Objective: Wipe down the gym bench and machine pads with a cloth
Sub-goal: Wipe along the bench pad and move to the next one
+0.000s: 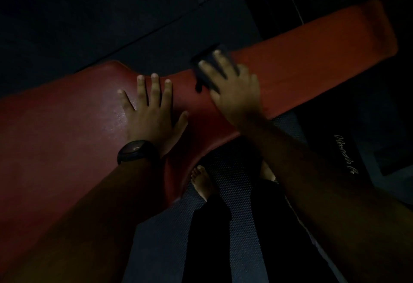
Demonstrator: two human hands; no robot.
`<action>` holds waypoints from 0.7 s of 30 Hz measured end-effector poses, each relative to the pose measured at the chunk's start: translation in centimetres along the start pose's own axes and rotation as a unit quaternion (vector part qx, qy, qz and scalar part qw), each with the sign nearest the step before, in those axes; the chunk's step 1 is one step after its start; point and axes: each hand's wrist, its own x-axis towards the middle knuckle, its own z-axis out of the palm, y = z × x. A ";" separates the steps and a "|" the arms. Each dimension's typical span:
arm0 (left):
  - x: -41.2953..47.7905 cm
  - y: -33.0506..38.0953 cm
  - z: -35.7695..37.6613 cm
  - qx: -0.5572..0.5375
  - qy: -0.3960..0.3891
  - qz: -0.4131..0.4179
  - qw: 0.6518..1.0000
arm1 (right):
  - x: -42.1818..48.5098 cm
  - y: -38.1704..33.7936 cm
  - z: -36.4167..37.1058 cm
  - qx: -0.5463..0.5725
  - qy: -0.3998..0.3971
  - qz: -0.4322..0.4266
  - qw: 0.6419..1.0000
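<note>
Dim view looking down at a red padded gym bench that runs from lower left to upper right; it is wide at the near end and narrows toward the far end. The left hand lies flat on the wide part, its fingers straight and spread wide, holding nothing; it seems to be bracing the body; a dark watch sits on that wrist. The right hand presses a dark cloth onto the narrow part of the bench, just to the right of the left fingertips; its fingers are spread flat over the cloth rather than curled round it; the cloth shows between and just past them; the hand is blurred. Below the hands a bare foot stands on a textured floor mat.

The wiping looks to be in progress at the middle of the bench. A faint sheen beside the left fingers may be damp or only light; it is too dark to tell which parts are clean. The long stretch beyond the right fingers appears still to be done; no machine pads are in view, so that part of the job likely remains.
</note>
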 end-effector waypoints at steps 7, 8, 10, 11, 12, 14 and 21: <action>0.4 0.3 -0.5 0.009 -0.019 0.006 1.000 | -6.0 -5.1 -0.5 0.147 0.007 0.321 0.936; 0.5 0.5 -0.6 0.008 -0.020 0.002 1.000 | -6.6 -5.9 -0.4 0.142 0.010 0.268 0.953; 0.6 0.9 -0.6 0.008 -0.022 -0.006 1.000 | -5.6 -5.1 0.0 0.131 0.025 0.142 0.981; 0.6 1.0 -0.5 0.008 -0.021 -0.010 1.000 | -4.2 -3.9 0.1 0.117 0.029 0.082 0.989; 0.6 1.1 -0.5 0.007 -0.018 -0.012 1.000 | -2.7 -2.4 0.2 0.084 0.032 0.025 0.996; 0.6 1.2 -0.4 0.006 -0.015 -0.003 1.000 | -0.3 0.7 0.5 0.007 0.028 -0.054 0.998; 1.1 2.5 -0.5 0.001 -0.018 0.018 1.000 | -5.0 -0.2 0.6 0.135 0.021 0.369 0.920</action>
